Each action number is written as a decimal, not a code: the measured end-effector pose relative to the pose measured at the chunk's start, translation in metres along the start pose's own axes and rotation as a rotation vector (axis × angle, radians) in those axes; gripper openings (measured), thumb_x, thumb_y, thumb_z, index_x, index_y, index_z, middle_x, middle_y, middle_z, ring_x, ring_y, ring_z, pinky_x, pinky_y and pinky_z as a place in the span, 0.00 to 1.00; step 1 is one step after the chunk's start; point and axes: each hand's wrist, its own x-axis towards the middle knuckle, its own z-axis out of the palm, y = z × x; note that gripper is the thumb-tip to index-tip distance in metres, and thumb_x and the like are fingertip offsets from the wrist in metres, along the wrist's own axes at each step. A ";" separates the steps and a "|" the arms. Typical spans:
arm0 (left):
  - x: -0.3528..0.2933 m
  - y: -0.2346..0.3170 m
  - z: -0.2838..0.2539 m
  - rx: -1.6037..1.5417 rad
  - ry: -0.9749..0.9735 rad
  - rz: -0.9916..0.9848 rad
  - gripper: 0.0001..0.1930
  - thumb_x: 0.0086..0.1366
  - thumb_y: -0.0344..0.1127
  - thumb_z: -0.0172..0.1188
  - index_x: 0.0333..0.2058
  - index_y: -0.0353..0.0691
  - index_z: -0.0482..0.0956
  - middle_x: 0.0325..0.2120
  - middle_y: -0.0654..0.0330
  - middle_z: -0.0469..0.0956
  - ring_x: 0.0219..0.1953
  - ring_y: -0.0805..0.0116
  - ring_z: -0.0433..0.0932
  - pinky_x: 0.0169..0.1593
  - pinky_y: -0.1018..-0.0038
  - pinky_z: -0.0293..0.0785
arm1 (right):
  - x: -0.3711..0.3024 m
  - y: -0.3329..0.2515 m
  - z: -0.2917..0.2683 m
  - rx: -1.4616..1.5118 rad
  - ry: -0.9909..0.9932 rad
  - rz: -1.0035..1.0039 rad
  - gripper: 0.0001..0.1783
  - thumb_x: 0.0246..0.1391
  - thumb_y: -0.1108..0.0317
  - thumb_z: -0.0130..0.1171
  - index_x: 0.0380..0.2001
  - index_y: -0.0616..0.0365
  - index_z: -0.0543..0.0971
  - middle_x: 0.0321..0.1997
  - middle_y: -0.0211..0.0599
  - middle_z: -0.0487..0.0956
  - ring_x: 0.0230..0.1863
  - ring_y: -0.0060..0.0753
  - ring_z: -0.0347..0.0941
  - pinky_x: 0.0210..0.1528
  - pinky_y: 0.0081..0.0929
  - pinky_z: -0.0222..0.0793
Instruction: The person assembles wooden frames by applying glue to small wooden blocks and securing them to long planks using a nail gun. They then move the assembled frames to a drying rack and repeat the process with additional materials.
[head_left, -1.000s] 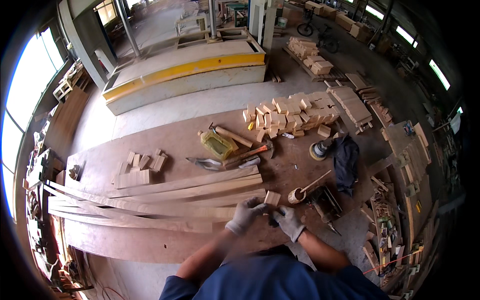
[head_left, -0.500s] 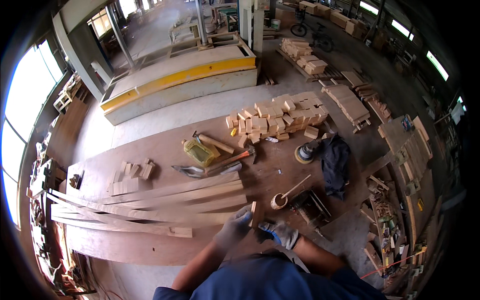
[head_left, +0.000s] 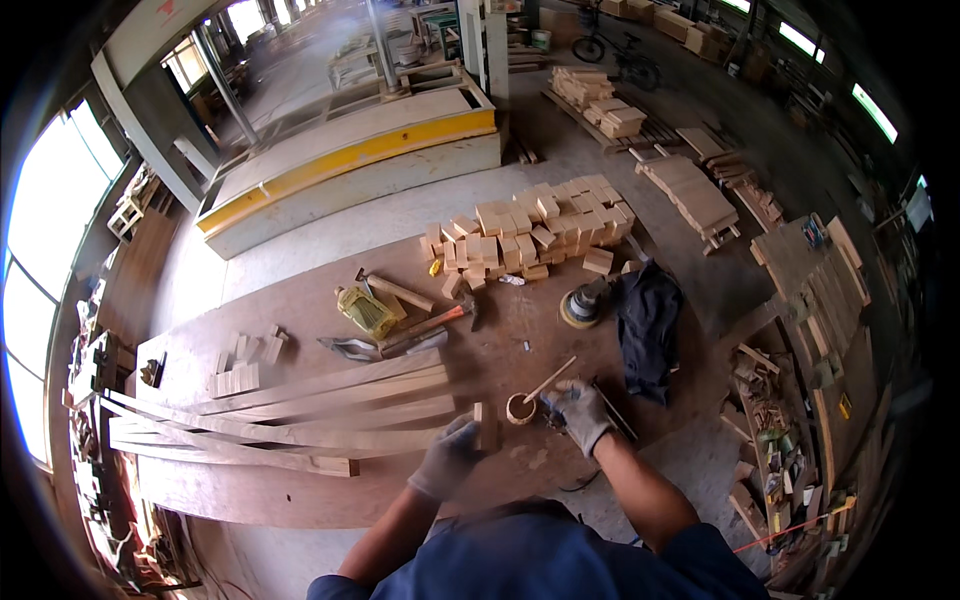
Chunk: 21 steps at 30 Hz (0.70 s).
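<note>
My left hand [head_left: 447, 460], in a grey work glove, grips a small wooden block [head_left: 487, 427] upright by its side, just past the right ends of several long curved wooden strips [head_left: 330, 434]. My right hand [head_left: 582, 410], gloved in grey with blue on the finger side, reaches over the table with its fingers partly spread, and I see nothing held in it. Its fingertips are close to a small round pot [head_left: 520, 408] with a thin wooden stick [head_left: 552, 375] leaning in it. A dark tool [head_left: 615, 410] lies partly hidden behind this hand.
Farther back on the table [head_left: 540, 330] are a large pile of wooden blocks [head_left: 530, 235], a hammer [head_left: 440, 320], a yellowish bottle [head_left: 366, 312], a round sander [head_left: 583, 303] and a dark cloth [head_left: 650, 330]. Smaller blocks [head_left: 240, 375] sit at left. A yellow-edged press [head_left: 350, 155] stands beyond.
My right hand has moved forward from near my body to beside the pot and dark tool. My left hand keeps the wooden block and has shifted slightly left in the picture, as the whole view has.
</note>
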 end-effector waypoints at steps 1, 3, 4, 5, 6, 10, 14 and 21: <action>-0.001 -0.008 -0.009 -0.045 0.010 -0.029 0.17 0.80 0.40 0.50 0.58 0.35 0.76 0.48 0.57 0.81 0.50 0.66 0.80 0.56 0.68 0.78 | 0.007 -0.011 0.004 0.001 0.026 0.006 0.21 0.57 0.62 0.78 0.48 0.59 0.82 0.29 0.27 0.83 0.22 0.17 0.72 0.22 0.22 0.68; -0.001 0.008 -0.002 -0.229 0.008 -0.157 0.16 0.80 0.39 0.49 0.57 0.35 0.76 0.46 0.58 0.81 0.49 0.67 0.80 0.53 0.70 0.77 | 0.004 -0.034 0.012 0.038 0.038 0.039 0.20 0.57 0.63 0.78 0.48 0.58 0.81 0.27 0.27 0.82 0.21 0.17 0.72 0.21 0.22 0.67; -0.001 0.019 0.001 -0.365 0.006 -0.247 0.16 0.81 0.39 0.49 0.57 0.35 0.76 0.46 0.58 0.81 0.48 0.68 0.80 0.52 0.71 0.77 | 0.004 -0.046 0.016 0.056 0.041 0.053 0.20 0.57 0.63 0.78 0.48 0.57 0.81 0.27 0.27 0.82 0.20 0.17 0.72 0.21 0.22 0.67; 0.004 0.013 -0.003 -0.394 -0.016 -0.213 0.16 0.81 0.40 0.49 0.57 0.35 0.76 0.46 0.58 0.80 0.46 0.68 0.79 0.52 0.72 0.76 | 0.010 -0.054 0.019 -0.023 0.039 0.114 0.18 0.57 0.64 0.77 0.47 0.55 0.81 0.24 0.26 0.80 0.18 0.19 0.71 0.20 0.23 0.67; 0.005 0.010 -0.009 -0.398 -0.020 -0.210 0.16 0.81 0.40 0.50 0.57 0.35 0.76 0.46 0.58 0.80 0.47 0.68 0.79 0.53 0.71 0.76 | 0.013 -0.053 0.022 -0.017 0.037 0.122 0.17 0.58 0.64 0.76 0.46 0.54 0.81 0.23 0.26 0.80 0.17 0.19 0.71 0.20 0.24 0.67; 0.003 0.011 -0.025 -0.425 -0.067 -0.218 0.17 0.80 0.41 0.52 0.58 0.35 0.76 0.48 0.57 0.80 0.48 0.67 0.79 0.54 0.69 0.76 | 0.012 -0.049 0.034 -0.168 0.045 0.126 0.10 0.63 0.60 0.71 0.37 0.54 0.85 0.24 0.29 0.82 0.20 0.23 0.75 0.23 0.27 0.70; 0.002 0.021 -0.023 -0.498 -0.038 -0.233 0.12 0.79 0.41 0.55 0.53 0.44 0.77 0.44 0.65 0.80 0.45 0.69 0.81 0.48 0.70 0.82 | 0.013 -0.008 0.030 -0.572 0.028 -0.373 0.15 0.65 0.56 0.67 0.33 0.57 0.86 0.28 0.41 0.86 0.28 0.40 0.83 0.33 0.39 0.76; 0.015 -0.035 -0.078 0.566 -0.030 0.235 0.10 0.80 0.40 0.52 0.53 0.45 0.78 0.42 0.65 0.81 0.41 0.69 0.81 0.47 0.69 0.80 | -0.012 -0.047 0.038 -0.880 0.105 -0.619 0.19 0.67 0.55 0.61 0.27 0.58 0.80 0.31 0.60 0.80 0.36 0.67 0.78 0.39 0.54 0.72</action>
